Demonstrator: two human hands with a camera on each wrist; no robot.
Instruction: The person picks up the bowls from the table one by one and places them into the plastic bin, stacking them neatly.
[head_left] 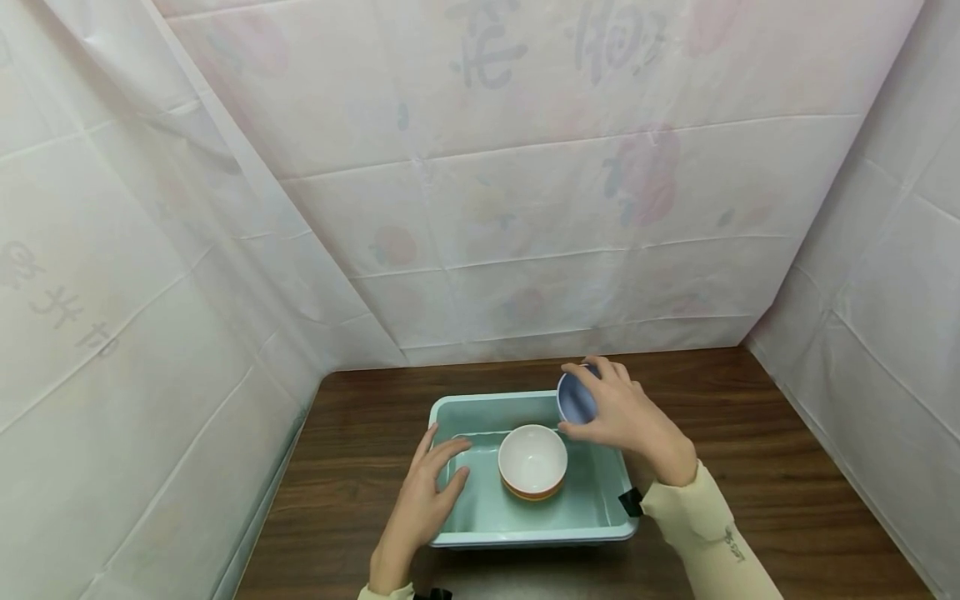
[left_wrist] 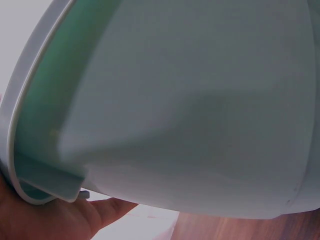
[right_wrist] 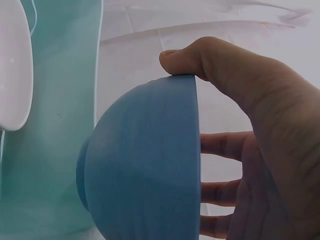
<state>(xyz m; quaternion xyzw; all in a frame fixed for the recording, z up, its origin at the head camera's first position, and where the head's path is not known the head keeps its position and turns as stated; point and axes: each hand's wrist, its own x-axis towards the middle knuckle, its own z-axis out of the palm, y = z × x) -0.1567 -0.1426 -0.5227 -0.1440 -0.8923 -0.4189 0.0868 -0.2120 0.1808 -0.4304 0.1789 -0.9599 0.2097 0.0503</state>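
My right hand (head_left: 618, 412) grips a blue bowl (head_left: 576, 400) by its rim, over the right back part of a pale green plastic basin (head_left: 532, 536). In the right wrist view the blue bowl (right_wrist: 145, 160) is tipped on its side, the thumb on the rim and the fingers across its mouth. A white bowl (head_left: 532, 457) with orange showing beneath it stands inside the basin; whether it is stacked on another, I cannot tell. My left hand (head_left: 423, 500) is at the basin's left rim, fingers spread and holding nothing. The basin's outer wall (left_wrist: 200, 100) fills the left wrist view.
The basin stands on a dark brown wooden table (head_left: 352, 467). Pale printed cloth (head_left: 525, 208) hangs behind the table and along both sides. A black clip-like piece (head_left: 632, 502) shows by the right wrist at the basin's right front corner.
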